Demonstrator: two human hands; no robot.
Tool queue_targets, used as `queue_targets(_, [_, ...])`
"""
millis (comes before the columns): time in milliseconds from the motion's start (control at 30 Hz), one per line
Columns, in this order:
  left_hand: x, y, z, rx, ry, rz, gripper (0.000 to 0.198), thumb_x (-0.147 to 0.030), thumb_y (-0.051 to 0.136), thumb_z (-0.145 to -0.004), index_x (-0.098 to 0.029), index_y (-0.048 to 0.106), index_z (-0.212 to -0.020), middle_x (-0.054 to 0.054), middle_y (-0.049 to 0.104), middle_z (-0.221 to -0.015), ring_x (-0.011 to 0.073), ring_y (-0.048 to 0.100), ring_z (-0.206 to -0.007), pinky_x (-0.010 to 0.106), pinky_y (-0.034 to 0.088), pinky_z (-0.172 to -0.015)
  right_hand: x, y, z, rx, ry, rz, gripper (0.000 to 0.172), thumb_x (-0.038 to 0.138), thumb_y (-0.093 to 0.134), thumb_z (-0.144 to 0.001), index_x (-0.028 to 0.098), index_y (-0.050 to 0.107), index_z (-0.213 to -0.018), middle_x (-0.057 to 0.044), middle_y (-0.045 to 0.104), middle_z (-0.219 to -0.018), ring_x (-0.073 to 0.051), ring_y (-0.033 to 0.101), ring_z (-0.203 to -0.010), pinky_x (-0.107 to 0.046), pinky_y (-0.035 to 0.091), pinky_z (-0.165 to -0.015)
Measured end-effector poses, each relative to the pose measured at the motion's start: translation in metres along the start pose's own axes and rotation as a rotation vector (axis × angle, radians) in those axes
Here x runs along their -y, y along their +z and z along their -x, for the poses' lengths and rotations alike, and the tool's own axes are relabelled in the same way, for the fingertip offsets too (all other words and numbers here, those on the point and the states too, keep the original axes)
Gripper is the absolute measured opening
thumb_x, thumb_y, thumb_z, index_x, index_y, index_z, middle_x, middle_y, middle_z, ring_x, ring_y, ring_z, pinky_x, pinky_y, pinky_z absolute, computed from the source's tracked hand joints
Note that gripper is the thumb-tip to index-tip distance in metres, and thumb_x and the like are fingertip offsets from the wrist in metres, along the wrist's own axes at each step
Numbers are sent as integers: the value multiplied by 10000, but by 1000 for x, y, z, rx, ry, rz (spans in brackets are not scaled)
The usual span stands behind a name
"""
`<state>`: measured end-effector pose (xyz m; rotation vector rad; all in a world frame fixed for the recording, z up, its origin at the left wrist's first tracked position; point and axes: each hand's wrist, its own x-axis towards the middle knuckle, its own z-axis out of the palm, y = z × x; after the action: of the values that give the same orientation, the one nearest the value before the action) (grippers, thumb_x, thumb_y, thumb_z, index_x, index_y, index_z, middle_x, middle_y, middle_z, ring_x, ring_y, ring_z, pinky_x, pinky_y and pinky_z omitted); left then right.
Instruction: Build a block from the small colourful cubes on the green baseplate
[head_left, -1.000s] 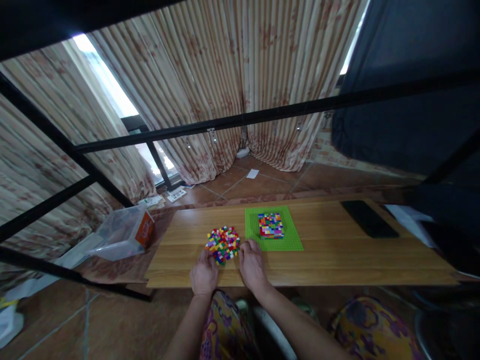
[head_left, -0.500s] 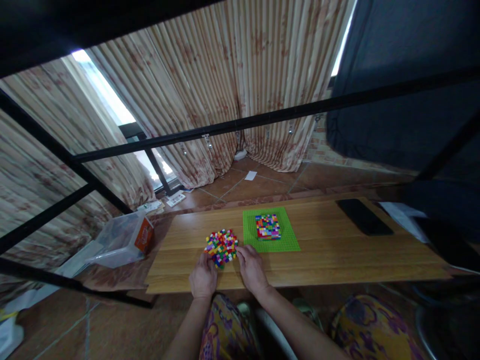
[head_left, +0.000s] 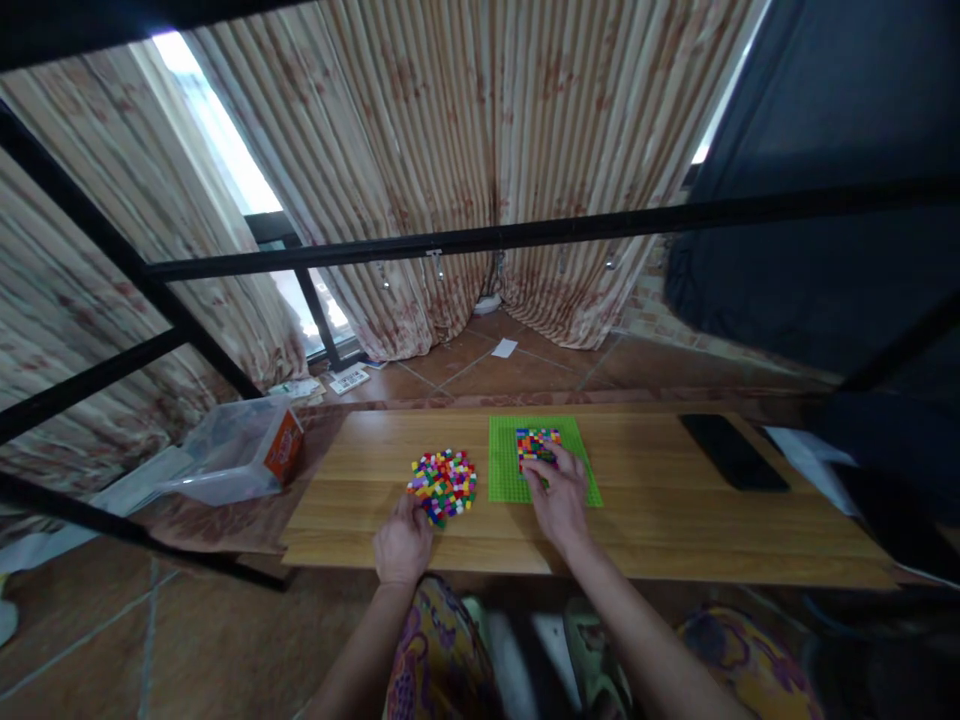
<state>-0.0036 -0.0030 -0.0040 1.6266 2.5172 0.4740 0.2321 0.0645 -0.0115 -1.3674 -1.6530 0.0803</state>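
Right hand [head_left: 559, 500] at the brick block [head_left: 536, 438].
Its fingers lay bent over it on the green baseplate [head_left: 504, 470]; the left hand [head_left: 403, 545] curled against the loose bricks [head_left: 444, 483]; neither grip showed. Seating a piece would need a square press.

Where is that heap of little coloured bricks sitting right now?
In the head view the heap of bricks lies on the wooden table, left of centre, beside the green plate, with the left hand at its near edge.
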Motion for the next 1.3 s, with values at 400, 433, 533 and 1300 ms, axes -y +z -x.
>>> queue_targets(400, [-2, -2, 1, 21, -4, 10, 254, -262, 375, -913, -205, 616, -971, 70, 709, -931, 197, 648, -776, 282, 348, -603, -2, 12, -8, -27, 117, -85, 183, 283, 551, -831, 233, 720, -781, -89, 553, -1191, -260, 457, -1119, -455, 376, -921])
queue_targets(433, [-2, -2, 1, 21, -2, 7, 255, -264, 373, -914, -206, 615, -972, 70, 709, -926, 199, 648, -772, 283, 345, -600, -2, 13, -9, -37, 130, -93, 179, 274, 551, -827, 228, 715, -774, -92, 558, -1180, -260, 462, -1117, -453, 378, -923])
queue_targets(533, [-1, -2, 1, 10, 7, 6, 253, -259, 369, -915, -209, 611, -970, 68, 706, -933, 201, 648, -778, 283, 344, -599, 1, 14, -10, -61, 157, -110, 167, 248, 546, -816, 214, 705, -778, -101, 563, -1163, -261, 473, -1115, -453, 382, -934])
queue_targets(1300, [-1, -1, 4, 37, -4, 57, 234, -251, 398, -918, -207, 612, -1000, 59, 696, -961, 173, 656, -822, 262, 378, -638, -11, 17, -4, -68, 64, -89, 181, 318, 547, -816, 218, 687, -759, -95, 574, -1168, -269, 497, -1107, -476, 379, -933])
